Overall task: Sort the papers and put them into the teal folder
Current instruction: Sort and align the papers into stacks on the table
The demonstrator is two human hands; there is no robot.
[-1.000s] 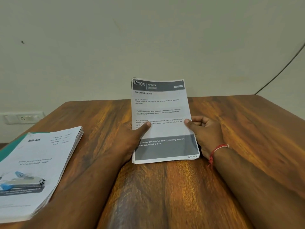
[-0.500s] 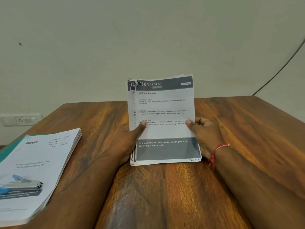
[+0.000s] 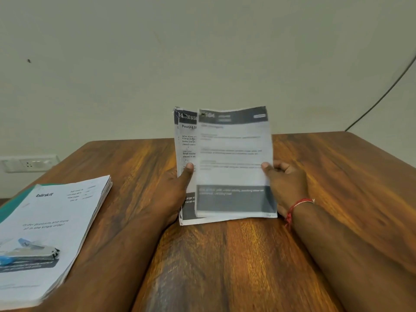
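Upright on the brown wooden table [image 3: 225, 266], white printed sheets with dark grey bands [image 3: 231, 199]: our left hand [image 3: 173, 194] grips the rear pages [image 3: 185, 134], our right hand [image 3: 287, 183] pinches the front sheet [image 3: 234, 145], offset rightward. The teal folder [image 3: 13, 204] lies far left.

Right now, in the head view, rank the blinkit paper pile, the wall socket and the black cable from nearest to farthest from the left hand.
1. The blinkit paper pile, on the table just left of the left hand gripping the sheets.
2. The wall socket, farther left, on the wall behind the table.
3. The black cable, far right, running up the wall.
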